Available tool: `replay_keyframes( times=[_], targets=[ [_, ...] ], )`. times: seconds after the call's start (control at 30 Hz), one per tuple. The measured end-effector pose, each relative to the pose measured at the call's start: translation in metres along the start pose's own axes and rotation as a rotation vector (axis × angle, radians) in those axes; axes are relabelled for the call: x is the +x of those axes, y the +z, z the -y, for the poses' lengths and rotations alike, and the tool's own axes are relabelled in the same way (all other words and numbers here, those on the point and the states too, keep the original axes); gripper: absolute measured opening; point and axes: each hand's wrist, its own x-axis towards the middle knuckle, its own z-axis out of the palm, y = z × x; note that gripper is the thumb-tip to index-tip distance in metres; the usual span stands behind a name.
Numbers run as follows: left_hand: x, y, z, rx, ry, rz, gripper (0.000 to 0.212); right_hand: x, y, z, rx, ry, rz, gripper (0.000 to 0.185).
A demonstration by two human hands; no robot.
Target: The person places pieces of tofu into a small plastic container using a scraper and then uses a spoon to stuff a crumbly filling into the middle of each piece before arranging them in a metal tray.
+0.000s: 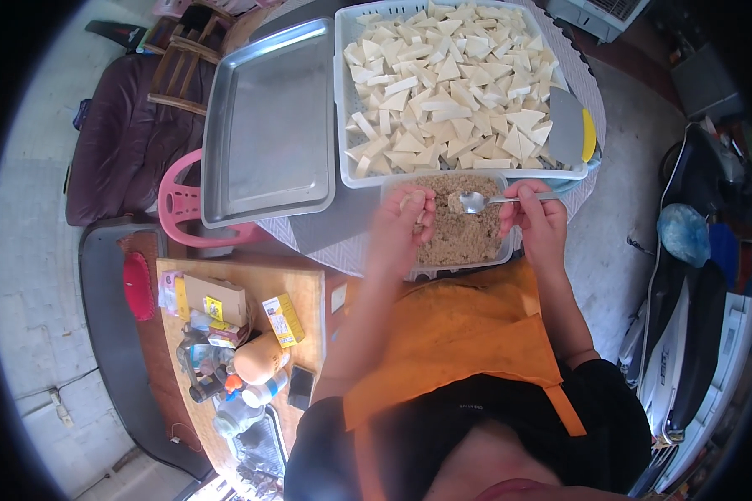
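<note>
My right hand [534, 210] grips the handle of a metal spoon [474, 202], whose bowl is over a clear plastic tub [506, 250] of crumbly brown filling [457, 241]. At the tub's left side my left hand [413, 213] is curled round a small pale piece, mostly hidden by the fingers; it looks like tofu. Just beyond both hands stands a white plastic basket [343, 147] heaped with pale tofu-like triangles [451, 94]. A grey scraper [566, 125] with a yellow edge lies at the basket's right side.
Left of the basket, an empty metal tray [272, 125] reaches over a pink plastic chair [178, 203]. A wooden side table [301, 275] at lower left holds boxes, a jar [260, 358] and a phone [301, 387]. A purple sofa [138, 138] is further left.
</note>
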Motion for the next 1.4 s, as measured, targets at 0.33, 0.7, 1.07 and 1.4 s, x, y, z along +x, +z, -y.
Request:
replay_keyframes(
  times=[0.33,0.7,1.07,1.4],
  targets=[
    [-0.005,0.010,0.005,0.266,0.088,-0.014,0.014,-0.013,0.039,0.003,-0.457,-0.321,0.158,0.015],
    [0.000,-0.006,-0.007,-0.236,0.044,0.018,0.029,-0.005,0.020,-0.024,-0.476,-0.055,0.160,0.021],
    [-0.001,0.019,0.006,0.384,0.148,-0.125,0.025,-0.011,0.026,0.006,-0.146,-0.105,0.074,0.020],
    [0.003,0.002,-0.002,0.107,0.127,-0.108,0.019,-0.004,0.006,0.013,-0.192,-0.419,-0.088,0.017]
  ],
)
